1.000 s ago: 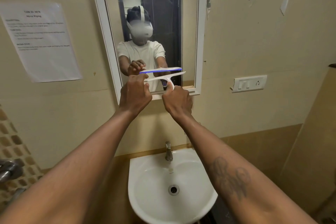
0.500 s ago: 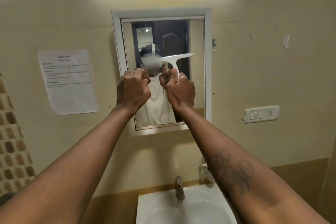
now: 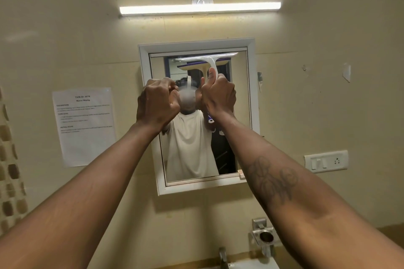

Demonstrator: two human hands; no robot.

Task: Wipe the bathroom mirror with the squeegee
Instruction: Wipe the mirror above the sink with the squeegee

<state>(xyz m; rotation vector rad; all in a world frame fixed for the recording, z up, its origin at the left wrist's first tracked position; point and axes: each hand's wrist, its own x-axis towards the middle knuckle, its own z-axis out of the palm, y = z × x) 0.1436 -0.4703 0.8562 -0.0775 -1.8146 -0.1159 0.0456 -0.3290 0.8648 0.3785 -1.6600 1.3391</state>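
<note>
Right hand (image 3: pixel 219 94) wrapped tight around the handle of the white squeegee (image 3: pixel 208 62), thumb up along the stem. Blade at the very top of the mirror (image 3: pixel 240 116), roughly level, spanning most of the glass from left of centre to near the right frame edge; edge against the glass or just off it, cannot tell. Purple strip of the squeegee doubled in the reflection just below the blade.

Left hand (image 3: pixel 157 99) curled into a loose fist just left of the right hand, level with it, in front of the mirror's left half. Holding anything or merely clenched, cannot tell; not on the squeegee handle as far as visible. Both forearms reaching up and away from the near corners, a tattoo on the right one.

Mirror in a white frame on a cream wall, upright, showing a figure in a white shirt with arms raised. Tube light (image 3: pixel 200 8) glowing on the wall above the mirror. Printed notice (image 3: pixel 84 125) stuck to the wall left of the mirror, text too small to read. Switch plate (image 3: pixel 325 161) on the wall to the right, lower than the hands. Metal holder (image 3: pixel 264 236) below the mirror's right corner, tap (image 3: pixel 223 254) near it to the left, and a sliver of white basin (image 3: pixel 253 265) at the near edge. Mosaic tile (image 3: pixel 9 170) at the far left.
</note>
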